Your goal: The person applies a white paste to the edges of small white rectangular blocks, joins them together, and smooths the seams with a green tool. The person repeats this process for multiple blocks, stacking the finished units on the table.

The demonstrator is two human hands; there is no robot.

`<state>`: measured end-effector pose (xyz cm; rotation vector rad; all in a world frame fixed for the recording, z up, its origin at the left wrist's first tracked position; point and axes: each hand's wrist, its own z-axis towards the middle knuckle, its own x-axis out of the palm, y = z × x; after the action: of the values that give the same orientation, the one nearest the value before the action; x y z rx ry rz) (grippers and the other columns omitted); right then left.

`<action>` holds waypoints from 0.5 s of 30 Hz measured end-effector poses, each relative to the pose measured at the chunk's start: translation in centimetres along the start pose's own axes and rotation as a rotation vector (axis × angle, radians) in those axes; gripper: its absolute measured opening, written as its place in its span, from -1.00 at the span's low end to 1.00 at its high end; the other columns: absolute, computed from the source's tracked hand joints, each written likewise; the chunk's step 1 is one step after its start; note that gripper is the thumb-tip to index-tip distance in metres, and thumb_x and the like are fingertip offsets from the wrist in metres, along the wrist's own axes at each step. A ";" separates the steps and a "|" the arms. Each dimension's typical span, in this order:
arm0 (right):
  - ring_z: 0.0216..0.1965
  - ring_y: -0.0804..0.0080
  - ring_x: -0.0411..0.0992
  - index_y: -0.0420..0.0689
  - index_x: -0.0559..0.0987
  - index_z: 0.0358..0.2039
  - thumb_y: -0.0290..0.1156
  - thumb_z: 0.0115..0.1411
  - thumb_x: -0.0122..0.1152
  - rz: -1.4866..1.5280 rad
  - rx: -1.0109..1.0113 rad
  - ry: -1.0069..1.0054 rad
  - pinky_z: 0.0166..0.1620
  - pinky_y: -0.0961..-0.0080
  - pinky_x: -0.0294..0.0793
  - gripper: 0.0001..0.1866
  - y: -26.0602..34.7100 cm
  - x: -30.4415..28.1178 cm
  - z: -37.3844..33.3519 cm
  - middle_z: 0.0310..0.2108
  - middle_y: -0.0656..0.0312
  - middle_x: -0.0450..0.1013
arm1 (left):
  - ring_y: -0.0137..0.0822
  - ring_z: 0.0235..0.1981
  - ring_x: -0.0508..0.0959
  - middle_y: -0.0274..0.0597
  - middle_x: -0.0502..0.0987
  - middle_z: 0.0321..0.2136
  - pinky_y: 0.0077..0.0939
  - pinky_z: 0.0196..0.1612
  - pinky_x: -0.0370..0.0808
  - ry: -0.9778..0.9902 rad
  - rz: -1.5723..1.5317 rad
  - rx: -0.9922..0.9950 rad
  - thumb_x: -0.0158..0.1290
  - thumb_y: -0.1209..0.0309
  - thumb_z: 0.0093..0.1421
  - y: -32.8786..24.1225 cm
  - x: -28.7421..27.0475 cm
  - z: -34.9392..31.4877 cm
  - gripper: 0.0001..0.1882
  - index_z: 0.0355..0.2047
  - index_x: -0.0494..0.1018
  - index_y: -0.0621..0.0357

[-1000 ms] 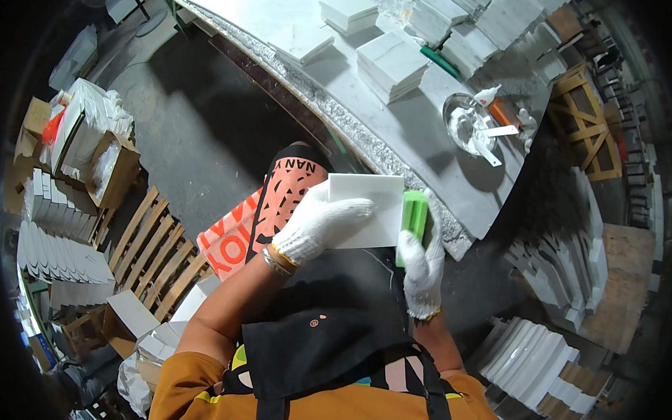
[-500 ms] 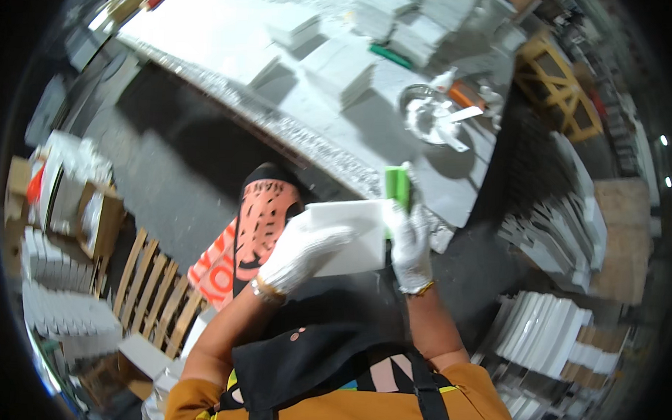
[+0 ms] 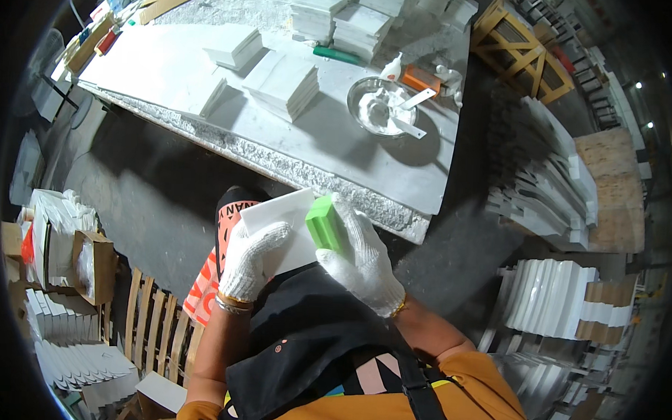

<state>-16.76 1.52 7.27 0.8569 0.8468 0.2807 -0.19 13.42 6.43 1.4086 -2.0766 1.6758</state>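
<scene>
My left hand (image 3: pixel 249 260), in a white knit glove, is closed around the lower left side of a flat white tile (image 3: pixel 297 227), which is tilted above my lap. My right hand (image 3: pixel 367 259), gloved the same way, grips a bright green block (image 3: pixel 324 223) that looks like a sanding block. The green block is at the tile's right edge; whether it touches the tile I cannot tell. My right thumb lies along the block's near end, and the other fingers wrap its far right side.
Ahead stands a pale worktable (image 3: pixel 308 146) with a rough front edge. On it are stacks of white tiles (image 3: pixel 281 82), a metal bowl (image 3: pixel 361 122) of white paste with two spatulas, and an orange box (image 3: pixel 420 78). A wooden pallet (image 3: pixel 150 326) lies left, stacked white slabs (image 3: pixel 544 295) right.
Both hands have moved left with the tile and the green block. My right hand has turned, so the block leans at an angle. The view has shifted, showing more of the table.
</scene>
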 end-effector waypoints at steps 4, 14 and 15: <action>0.06 0.20 0.42 -0.37 0.21 0.30 -0.43 0.25 0.18 0.496 0.213 -0.158 0.17 0.36 0.34 -0.35 -2.7 0.3 1.9 0.05 -0.06 0.39 | -0.41 -0.21 0.58 -0.19 0.61 -0.19 -0.53 -0.10 0.50 -0.045 0.170 -0.013 0.22 0.51 0.15 1.7 0.8 -0.6 -0.60 0.00 0.49 0.35; 0.04 0.10 0.46 -0.30 0.24 0.30 -0.45 0.18 0.26 0.262 0.144 -0.107 0.11 0.30 0.43 -0.30 -3.3 -0.6 1.6 0.03 -0.10 0.41 | -0.39 -0.25 0.59 -0.15 0.60 -0.19 -0.52 -0.15 0.52 0.008 0.174 -0.010 0.20 0.48 0.13 1.8 1.3 0.4 -0.58 0.01 0.47 0.36; 0.06 0.13 0.45 -0.30 0.24 0.31 -0.47 0.21 0.24 0.395 0.167 -0.171 0.11 0.33 0.43 -0.32 -3.9 -0.2 2.2 0.05 -0.09 0.40 | -0.39 -0.25 0.59 -0.17 0.60 -0.18 -0.52 -0.15 0.52 -0.051 0.167 0.004 0.23 0.48 0.12 2.6 1.2 0.1 -0.57 0.01 0.47 0.36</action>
<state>-15.64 -2.34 5.25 1.1880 0.5419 0.4796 -2.68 12.56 5.23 1.3251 -2.2774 1.7219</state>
